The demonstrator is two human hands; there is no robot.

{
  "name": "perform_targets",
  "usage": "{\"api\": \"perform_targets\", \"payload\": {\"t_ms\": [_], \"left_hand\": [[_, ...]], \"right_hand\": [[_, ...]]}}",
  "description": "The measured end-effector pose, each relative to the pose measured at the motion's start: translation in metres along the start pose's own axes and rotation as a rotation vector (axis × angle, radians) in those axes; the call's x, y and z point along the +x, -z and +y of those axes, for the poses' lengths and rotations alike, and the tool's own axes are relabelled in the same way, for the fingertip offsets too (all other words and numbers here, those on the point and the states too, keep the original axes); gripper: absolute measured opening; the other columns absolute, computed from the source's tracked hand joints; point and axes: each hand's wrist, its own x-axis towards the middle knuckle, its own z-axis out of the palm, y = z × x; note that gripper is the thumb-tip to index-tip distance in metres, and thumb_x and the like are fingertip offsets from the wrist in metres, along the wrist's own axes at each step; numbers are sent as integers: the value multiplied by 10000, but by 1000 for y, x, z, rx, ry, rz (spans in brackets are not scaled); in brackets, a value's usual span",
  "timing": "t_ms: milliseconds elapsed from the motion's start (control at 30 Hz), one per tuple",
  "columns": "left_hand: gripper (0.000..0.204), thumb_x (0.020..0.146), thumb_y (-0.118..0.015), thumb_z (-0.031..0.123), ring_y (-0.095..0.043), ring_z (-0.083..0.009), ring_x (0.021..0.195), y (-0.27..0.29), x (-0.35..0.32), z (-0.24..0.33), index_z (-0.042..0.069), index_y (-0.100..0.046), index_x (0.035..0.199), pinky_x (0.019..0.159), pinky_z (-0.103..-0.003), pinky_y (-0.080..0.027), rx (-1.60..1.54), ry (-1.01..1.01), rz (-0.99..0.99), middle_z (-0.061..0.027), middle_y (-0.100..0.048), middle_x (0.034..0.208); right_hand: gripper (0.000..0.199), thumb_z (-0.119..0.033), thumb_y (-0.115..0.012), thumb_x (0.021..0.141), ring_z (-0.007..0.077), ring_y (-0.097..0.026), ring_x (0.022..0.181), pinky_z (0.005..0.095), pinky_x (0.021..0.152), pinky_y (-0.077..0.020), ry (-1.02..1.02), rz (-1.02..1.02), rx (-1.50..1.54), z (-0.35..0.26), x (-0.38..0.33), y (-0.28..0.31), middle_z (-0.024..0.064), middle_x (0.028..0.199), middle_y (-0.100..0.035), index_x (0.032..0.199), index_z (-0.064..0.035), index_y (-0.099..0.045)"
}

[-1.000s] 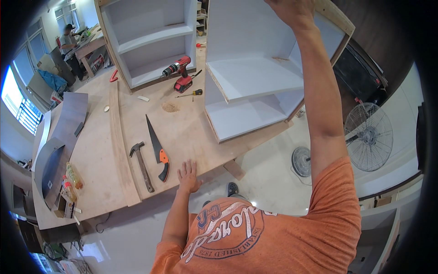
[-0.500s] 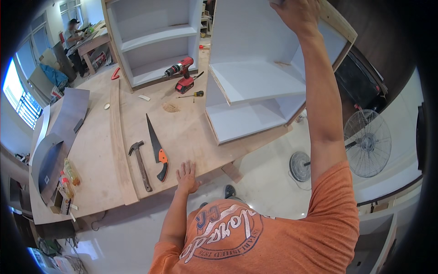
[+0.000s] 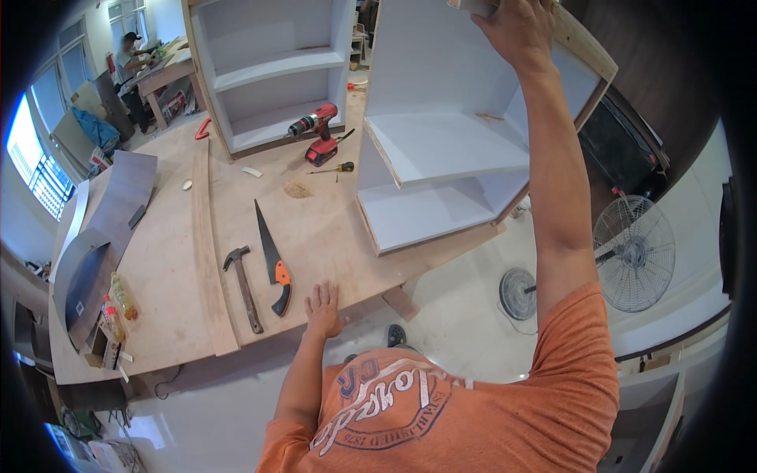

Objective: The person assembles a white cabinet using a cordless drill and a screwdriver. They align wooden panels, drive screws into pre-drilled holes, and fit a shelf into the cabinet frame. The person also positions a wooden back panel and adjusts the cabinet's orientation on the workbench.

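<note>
My left hand [image 3: 325, 310] rests flat on the front edge of the wooden worktable [image 3: 169, 296], its fingers spread and holding nothing. Beside it lie a handsaw [image 3: 275, 264] with an orange and black handle and a claw hammer [image 3: 244, 288]. At the top of the picture my right hand [image 3: 520, 33] is raised to the upper part of a white shelf unit [image 3: 445, 146]. Its fingers are closed round a small pale block [image 3: 475, 6], partly cut off by the picture's edge; whether the block touches the panel I cannot tell.
A second shelf unit [image 3: 276, 75] stands behind a red cordless drill [image 3: 315, 132] and a screwdriver [image 3: 335, 169]. Curved panels [image 3: 118, 197] and bottles [image 3: 117, 307] lie left. A fan [image 3: 635, 252] stands right. Another person [image 3: 130, 67] works far left.
The pale block has come into view in my right hand, which has shifted slightly. My left hand stays flat on the table. The whole view has tilted a little.
</note>
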Motion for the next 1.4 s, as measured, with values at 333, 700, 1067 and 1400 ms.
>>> {"api": "perform_targets", "payload": {"t_ms": [333,700,1067,1400], "left_hand": [[1066,800,-764,405,-27,-421,1535,5,-2,2,152,-121,1611,1193,-635,-67,-29,-9,-17,-190,-61,1671],[1064,798,-765,403,-26,-422,1535,-1,0,-1,146,-126,1609,1185,-648,-86,1,-23,-1,-183,-59,1674],[1062,798,-762,405,-15,-419,1536,2,0,0,136,-128,1607,1190,-637,-90,18,-5,-31,-183,-53,1674],[1052,798,-757,395,-59,-427,1531,-3,-4,-1,115,-139,1602,1186,-640,-123,76,-36,32,-193,-91,1664]], "right_hand": [[1121,-93,-859,638,347,-442,1237,477,1117,-362,-3,-1,6,3,-1,-3,120,1300,-450,1559,-202,-231],[1075,-117,-840,653,336,-449,1228,457,1084,-404,-12,-7,-35,5,-2,-5,101,1299,-456,1557,-204,-265],[990,-111,-799,688,362,-453,1225,469,1060,-421,-52,-23,7,1,-3,0,117,1313,-459,1538,-213,-302],[1068,-75,-843,632,344,-464,1227,461,1078,-413,-26,42,33,1,-3,-2,107,1293,-480,1542,-218,-304]]}}
